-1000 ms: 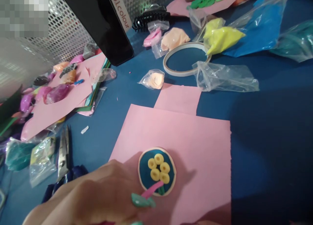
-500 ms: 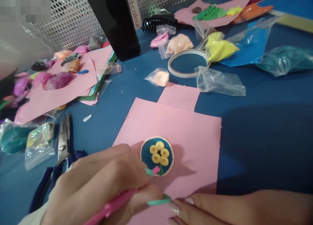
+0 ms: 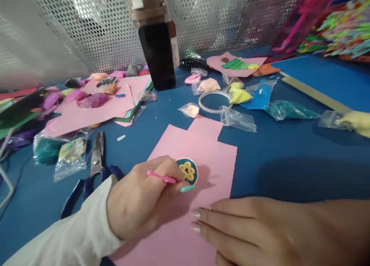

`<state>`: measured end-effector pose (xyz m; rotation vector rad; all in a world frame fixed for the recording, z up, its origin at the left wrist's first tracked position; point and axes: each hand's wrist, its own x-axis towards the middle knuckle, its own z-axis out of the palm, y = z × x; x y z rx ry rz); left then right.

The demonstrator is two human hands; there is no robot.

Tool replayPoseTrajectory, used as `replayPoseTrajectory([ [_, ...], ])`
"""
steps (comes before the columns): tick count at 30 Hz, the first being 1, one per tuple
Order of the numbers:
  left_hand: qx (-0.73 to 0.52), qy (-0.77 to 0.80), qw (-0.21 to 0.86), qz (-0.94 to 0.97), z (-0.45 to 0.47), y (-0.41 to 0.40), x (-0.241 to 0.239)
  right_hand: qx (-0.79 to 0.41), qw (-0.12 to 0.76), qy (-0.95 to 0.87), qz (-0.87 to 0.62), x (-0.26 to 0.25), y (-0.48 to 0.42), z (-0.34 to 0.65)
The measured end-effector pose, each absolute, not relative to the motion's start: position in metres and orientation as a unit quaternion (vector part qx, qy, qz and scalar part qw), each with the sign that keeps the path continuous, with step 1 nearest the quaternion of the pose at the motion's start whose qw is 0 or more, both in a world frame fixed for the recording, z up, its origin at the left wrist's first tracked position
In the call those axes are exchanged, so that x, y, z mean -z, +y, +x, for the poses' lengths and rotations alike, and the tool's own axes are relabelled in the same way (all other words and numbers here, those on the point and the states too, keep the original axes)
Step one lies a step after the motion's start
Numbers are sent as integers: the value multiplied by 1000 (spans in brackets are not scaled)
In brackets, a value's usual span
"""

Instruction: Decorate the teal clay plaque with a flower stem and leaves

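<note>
- Gripping a slim pink stick in the left hand at the centre of the frame, fingers curled tight around it, far tip hidden.
- Just right of those fingers, partly covered: a round blue disc with pale rim, bearing yellow rings, flat on pink paper.
- Reaching in at lower right with the right hand, fingers nearly straight, free of any visible hold, tips over the paper.
- At upper centre, standing behind a black phone: a box lettered "DIcolo…", ending unclear.
- At left, on the blue table: scissors.
</note>
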<state>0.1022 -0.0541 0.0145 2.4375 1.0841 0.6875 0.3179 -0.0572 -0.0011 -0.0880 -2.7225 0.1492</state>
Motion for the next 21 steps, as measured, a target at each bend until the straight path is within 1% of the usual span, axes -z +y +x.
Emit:
replayPoseTrajectory([
  [9, -230, 385, 196, 872, 101, -56, -13, -75, 207, -972, -78, 13, -69, 317],
  [15, -230, 378, 206, 873, 102, -55, -11, -77, 211, -974, -34, 7, -58, 317],
  [21, -230, 379, 198, 874, 102, -55, -11, -67, 212, -974, -43, 6, -55, 315],
])
